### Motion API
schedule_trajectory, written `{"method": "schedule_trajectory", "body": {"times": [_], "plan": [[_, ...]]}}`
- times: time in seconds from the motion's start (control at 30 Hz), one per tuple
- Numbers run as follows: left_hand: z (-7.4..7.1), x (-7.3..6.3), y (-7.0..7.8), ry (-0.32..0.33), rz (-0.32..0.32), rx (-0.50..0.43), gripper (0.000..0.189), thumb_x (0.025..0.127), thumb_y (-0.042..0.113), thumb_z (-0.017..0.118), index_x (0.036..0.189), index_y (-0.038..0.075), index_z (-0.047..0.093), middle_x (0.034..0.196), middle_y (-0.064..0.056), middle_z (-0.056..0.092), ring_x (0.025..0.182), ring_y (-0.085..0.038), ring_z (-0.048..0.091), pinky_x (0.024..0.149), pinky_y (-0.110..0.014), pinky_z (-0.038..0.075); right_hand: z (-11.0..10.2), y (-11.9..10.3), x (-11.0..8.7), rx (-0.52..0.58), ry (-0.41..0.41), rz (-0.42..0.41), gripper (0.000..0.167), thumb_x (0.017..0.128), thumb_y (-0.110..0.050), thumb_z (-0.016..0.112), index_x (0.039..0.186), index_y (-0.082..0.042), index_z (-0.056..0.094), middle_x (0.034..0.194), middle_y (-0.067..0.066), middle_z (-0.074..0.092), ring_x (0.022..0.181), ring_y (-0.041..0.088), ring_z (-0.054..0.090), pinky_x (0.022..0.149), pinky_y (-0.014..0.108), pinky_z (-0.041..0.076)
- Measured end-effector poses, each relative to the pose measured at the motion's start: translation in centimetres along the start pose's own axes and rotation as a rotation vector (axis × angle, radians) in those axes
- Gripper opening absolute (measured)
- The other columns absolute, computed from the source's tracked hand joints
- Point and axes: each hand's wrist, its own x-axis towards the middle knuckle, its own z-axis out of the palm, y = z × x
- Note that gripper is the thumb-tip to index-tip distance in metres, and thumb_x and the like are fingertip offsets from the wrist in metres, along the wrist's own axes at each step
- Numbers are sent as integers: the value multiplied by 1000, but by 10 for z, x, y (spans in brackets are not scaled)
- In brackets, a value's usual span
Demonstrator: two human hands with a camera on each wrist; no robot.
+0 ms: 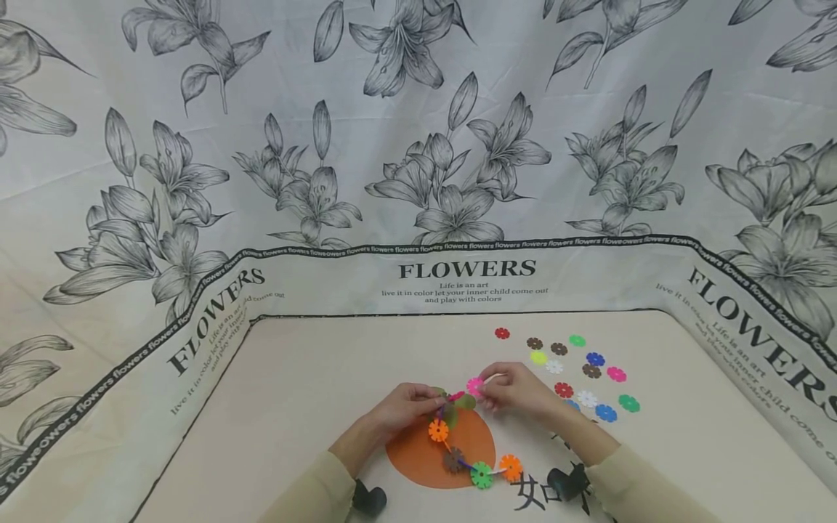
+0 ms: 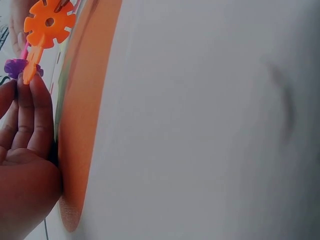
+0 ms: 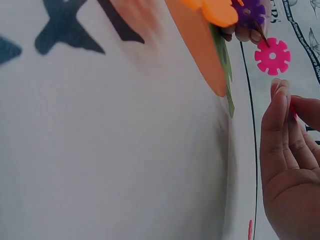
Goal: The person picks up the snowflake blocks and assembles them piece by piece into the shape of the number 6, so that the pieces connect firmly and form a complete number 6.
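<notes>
My left hand [image 1: 408, 407] pinches the upper end of a chain of notched plastic snowflake discs. The chain hangs in a curve, with an orange disc [image 1: 438, 431], a brown disc [image 1: 454, 460], a green disc [image 1: 481, 475] and another orange disc [image 1: 511, 467] at its lower end. In the left wrist view, a purple disc [image 2: 16, 68] sits at the fingertips. A pink disc [image 3: 272, 56] ends the held part in the right wrist view. Facing it, my right hand [image 1: 513, 388] pinches a loose pink disc [image 1: 474, 386] between thumb and fingers, which mostly hide it in the right wrist view.
Loose discs in several colours lie at the back right, among them a red disc [image 1: 501, 333], a yellow disc [image 1: 539, 357] and a green disc [image 1: 629, 403]. The tablecloth [image 1: 294, 421] bears an orange printed circle [image 1: 418, 465] under the chain. Behind hangs a flower-printed cloth [image 1: 340, 283].
</notes>
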Motion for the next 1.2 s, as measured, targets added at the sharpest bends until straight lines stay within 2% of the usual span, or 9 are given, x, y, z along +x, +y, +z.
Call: {"method": "schedule_trajectory", "body": {"times": [0.33, 0.63, 0.83, 0.97, 1.2], "plan": [[0, 0, 0, 1, 8, -3, 20, 100, 16, 67, 108, -1, 74, 94, -4, 72, 88, -15, 65, 94, -33, 55, 8, -1, 0, 57, -73, -40, 30, 100, -14, 67, 118, 8, 62, 96, 26, 73, 79, 21, 67, 76, 28, 58], [1, 0, 2, 44, 22, -6, 21, 99, 16, 69, 107, -1, 76, 94, -5, 73, 87, -15, 63, 91, -31, 56, 11, 1, 4, 127, -70, -74, 27, 100, -5, 62, 119, 14, 65, 97, 29, 73, 76, 16, 69, 76, 27, 60], [-1, 2, -2, 21, 22, 10, 18, 99, 18, 70, 104, 1, 75, 89, -3, 74, 86, -14, 65, 90, -30, 54, 13, -1, 6, 46, -66, -109, 27, 101, -4, 60, 122, 11, 65, 96, 28, 72, 77, 16, 67, 75, 28, 60], [0, 1, -4, -4, 22, 12, 16, 98, 17, 70, 105, 2, 73, 93, -6, 76, 89, -15, 67, 89, -31, 54, 16, -6, 8, -17, -90, -129, 29, 101, -3, 59, 125, 11, 63, 94, 30, 70, 76, 16, 65, 74, 28, 59], [-1, 2, -3, 20, 14, 24, 27, 102, 28, 66, 114, 6, 76, 107, -3, 73, 101, -16, 62, 98, -37, 52, 21, -15, 13, -60, -121, -143, 38, 99, -1, 61, 135, 10, 54, 95, 26, 70, 80, 31, 67, 78, 35, 60]]}}
